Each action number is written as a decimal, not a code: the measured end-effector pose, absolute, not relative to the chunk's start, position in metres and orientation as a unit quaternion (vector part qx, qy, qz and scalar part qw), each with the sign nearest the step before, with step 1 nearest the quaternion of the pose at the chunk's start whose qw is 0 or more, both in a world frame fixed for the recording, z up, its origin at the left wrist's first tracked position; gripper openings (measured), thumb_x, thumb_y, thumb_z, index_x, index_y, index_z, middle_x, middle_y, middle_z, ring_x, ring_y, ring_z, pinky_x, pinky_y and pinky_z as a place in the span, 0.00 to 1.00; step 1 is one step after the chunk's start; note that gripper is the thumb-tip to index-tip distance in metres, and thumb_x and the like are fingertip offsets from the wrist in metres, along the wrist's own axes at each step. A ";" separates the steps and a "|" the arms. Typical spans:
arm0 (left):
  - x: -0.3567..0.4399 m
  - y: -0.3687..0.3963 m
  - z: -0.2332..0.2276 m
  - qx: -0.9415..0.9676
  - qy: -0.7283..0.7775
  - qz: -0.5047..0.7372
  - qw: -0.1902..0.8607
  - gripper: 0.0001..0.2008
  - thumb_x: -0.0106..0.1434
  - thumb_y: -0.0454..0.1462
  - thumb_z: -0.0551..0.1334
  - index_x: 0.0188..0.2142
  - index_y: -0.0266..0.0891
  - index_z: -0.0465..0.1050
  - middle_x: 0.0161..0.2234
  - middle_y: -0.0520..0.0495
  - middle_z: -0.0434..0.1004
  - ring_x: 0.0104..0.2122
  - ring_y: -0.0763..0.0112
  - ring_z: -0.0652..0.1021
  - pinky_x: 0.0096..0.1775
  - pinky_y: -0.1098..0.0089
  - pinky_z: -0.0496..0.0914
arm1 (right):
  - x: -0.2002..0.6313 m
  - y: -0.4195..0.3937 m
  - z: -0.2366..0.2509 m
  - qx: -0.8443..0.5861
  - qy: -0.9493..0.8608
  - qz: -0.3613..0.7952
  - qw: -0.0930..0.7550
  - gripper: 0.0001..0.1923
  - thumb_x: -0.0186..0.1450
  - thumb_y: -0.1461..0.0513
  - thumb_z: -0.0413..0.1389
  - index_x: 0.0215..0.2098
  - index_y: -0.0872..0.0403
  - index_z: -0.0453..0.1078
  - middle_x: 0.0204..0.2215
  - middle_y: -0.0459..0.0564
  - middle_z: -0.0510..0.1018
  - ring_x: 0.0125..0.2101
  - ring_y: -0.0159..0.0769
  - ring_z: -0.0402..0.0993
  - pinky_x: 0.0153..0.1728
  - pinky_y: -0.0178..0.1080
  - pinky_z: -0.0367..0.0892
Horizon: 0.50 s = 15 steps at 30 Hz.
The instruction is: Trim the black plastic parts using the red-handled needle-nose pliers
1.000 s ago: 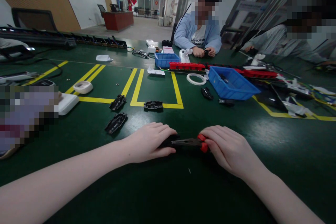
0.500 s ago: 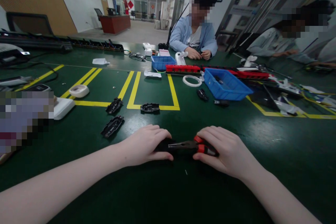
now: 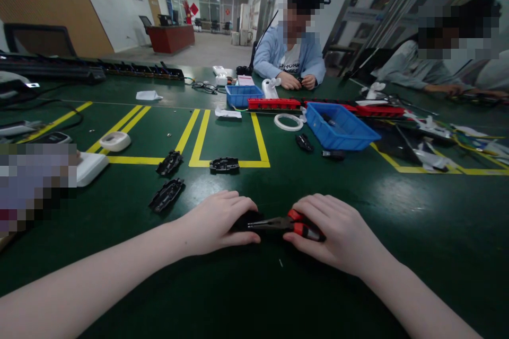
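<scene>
My right hand [image 3: 336,233] grips red-handled needle-nose pliers [image 3: 284,224] low over the green table [image 3: 254,286]. The plier jaws point left into a small black part [image 3: 243,220] that my left hand [image 3: 217,221] covers and presses down; most of that part is hidden under my fingers. Both hands rest on the table near its front middle.
Three black plastic shells [image 3: 166,194] [image 3: 169,162] [image 3: 225,164] lie ahead to the left by yellow floor-tape lines. A blue bin [image 3: 338,127], a white tape ring [image 3: 288,122] and red strips [image 3: 274,103] sit further back. Two other people work across the table.
My right hand has closed further around the plier handles and shifted slightly left toward my left hand. The view tilted a little; the left hand stays on the black part.
</scene>
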<state>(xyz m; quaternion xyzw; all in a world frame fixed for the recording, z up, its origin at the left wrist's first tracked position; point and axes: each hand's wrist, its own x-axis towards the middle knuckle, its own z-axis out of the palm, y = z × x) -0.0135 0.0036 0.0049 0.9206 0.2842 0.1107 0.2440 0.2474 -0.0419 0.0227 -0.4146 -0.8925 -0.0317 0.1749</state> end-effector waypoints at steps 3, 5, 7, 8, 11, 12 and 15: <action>-0.014 0.004 0.005 0.920 0.286 0.107 0.247 0.17 0.67 0.49 0.60 0.48 0.40 0.68 0.41 0.46 0.75 0.40 0.63 0.75 0.40 0.65 0.69 | 0.248 -0.041 0.022 -0.415 -0.891 -0.035 0.180 0.15 0.65 0.51 0.56 0.37 0.56 0.71 0.32 0.52 0.78 0.30 0.37 0.73 0.30 0.39 0.66; -0.014 0.003 0.005 0.920 0.287 0.104 0.248 0.17 0.67 0.49 0.60 0.48 0.40 0.68 0.42 0.46 0.75 0.40 0.63 0.75 0.40 0.64 0.69 | 0.249 -0.041 0.022 -0.415 -0.891 -0.035 0.181 0.15 0.65 0.52 0.56 0.37 0.55 0.71 0.32 0.52 0.79 0.31 0.37 0.74 0.30 0.39 0.66; -0.013 0.003 0.006 0.921 0.285 0.102 0.246 0.17 0.67 0.49 0.60 0.48 0.40 0.68 0.42 0.45 0.75 0.40 0.62 0.76 0.40 0.64 0.69 | 0.249 -0.041 0.021 -0.416 -0.890 -0.037 0.185 0.14 0.65 0.52 0.56 0.37 0.55 0.71 0.33 0.52 0.79 0.31 0.37 0.74 0.31 0.39 0.67; -0.013 0.003 0.006 0.921 0.284 0.102 0.244 0.17 0.67 0.49 0.60 0.47 0.39 0.69 0.42 0.45 0.75 0.40 0.62 0.76 0.40 0.64 0.69 | 0.250 -0.041 0.021 -0.416 -0.889 -0.039 0.187 0.14 0.65 0.52 0.56 0.38 0.55 0.71 0.33 0.52 0.79 0.31 0.37 0.74 0.31 0.39 0.67; -0.013 0.004 0.006 0.923 0.283 0.104 0.241 0.17 0.67 0.49 0.60 0.47 0.39 0.69 0.41 0.45 0.75 0.40 0.62 0.76 0.40 0.64 0.68 | 0.251 -0.041 0.021 -0.415 -0.888 -0.041 0.194 0.14 0.65 0.52 0.56 0.38 0.55 0.72 0.33 0.52 0.80 0.32 0.37 0.75 0.32 0.39 0.68; -0.013 0.004 0.006 0.923 0.282 0.104 0.241 0.17 0.67 0.49 0.59 0.47 0.39 0.68 0.41 0.45 0.75 0.40 0.62 0.76 0.40 0.64 0.68 | 0.251 -0.041 0.021 -0.415 -0.888 -0.041 0.195 0.15 0.65 0.52 0.56 0.38 0.55 0.72 0.34 0.52 0.80 0.32 0.37 0.75 0.32 0.39 0.68; -0.013 0.004 0.006 0.922 0.282 0.104 0.245 0.17 0.68 0.49 0.59 0.47 0.39 0.68 0.42 0.45 0.76 0.40 0.62 0.76 0.40 0.64 0.69 | 0.252 -0.041 0.020 -0.410 -0.888 -0.044 0.202 0.15 0.65 0.51 0.56 0.39 0.55 0.72 0.34 0.53 0.80 0.33 0.37 0.76 0.33 0.39 0.69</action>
